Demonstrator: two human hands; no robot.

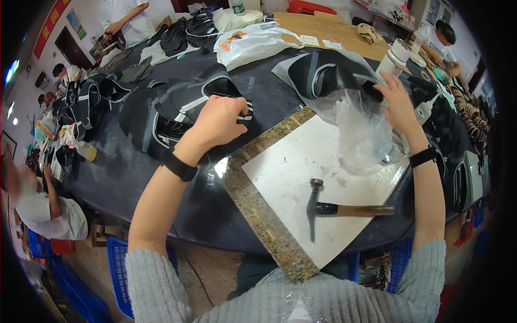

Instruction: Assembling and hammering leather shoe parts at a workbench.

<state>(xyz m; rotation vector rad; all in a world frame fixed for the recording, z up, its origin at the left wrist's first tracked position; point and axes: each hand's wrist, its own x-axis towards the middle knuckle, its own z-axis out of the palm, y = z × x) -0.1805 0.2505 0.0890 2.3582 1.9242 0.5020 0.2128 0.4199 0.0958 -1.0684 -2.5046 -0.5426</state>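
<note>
Head view, and we're at the dark table [107,172] with both hands forward; our left hand [218,121] is over the black pale-edged pieces [177,102] left of centre, its fingers curled in at their end, though we cannot tell whether anything is pinched beneath; our right hand [398,102] is out by the clear plastic bag [366,132], fingers spread and thumb apart, with no firm grip to be seen and contact uncertain; for tidy handling, we'd judge, the left fingertips should bear lightly on the edging so nothing creases, while the right should keep the film clear of the work and avoid knocking the white bottle [396,56]; now the count: two hands, two black wristbands [180,166]; one hammer [326,209], lying on one white-topped slab [280,161] with speckled borders; one clear bag, one printed white carrier bag [253,46] at the back; one white bottle beyond our right fingers; the black pieces overlap too much for us to number them.
</note>
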